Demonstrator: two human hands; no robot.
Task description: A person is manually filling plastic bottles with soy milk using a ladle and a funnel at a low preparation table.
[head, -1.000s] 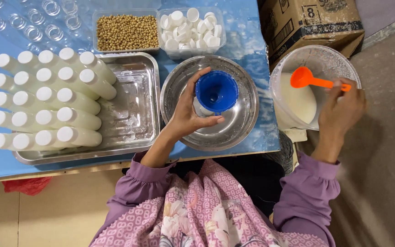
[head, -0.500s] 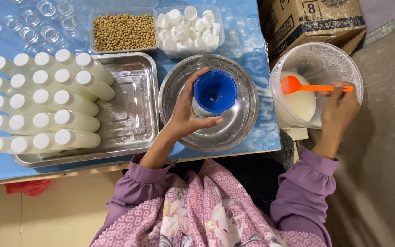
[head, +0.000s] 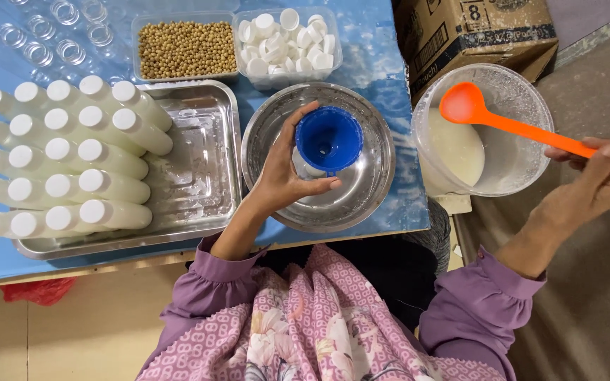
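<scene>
One package in view: a brown cardboard box (head: 474, 35) at the top right, standing beside the blue table (head: 383, 49) and just behind the clear tub (head: 531, 99). Rectangular, with dark print on its side faces. No labels, signs or screens visible.

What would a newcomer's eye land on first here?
Probably the orange ladle, held by the right hand over the clear bucket of white liquid at right. Next, the blue funnel in the middle, steadied by the left hand inside the steel bowl. At left, rows of capped white bottles fill a steel tray.
</scene>
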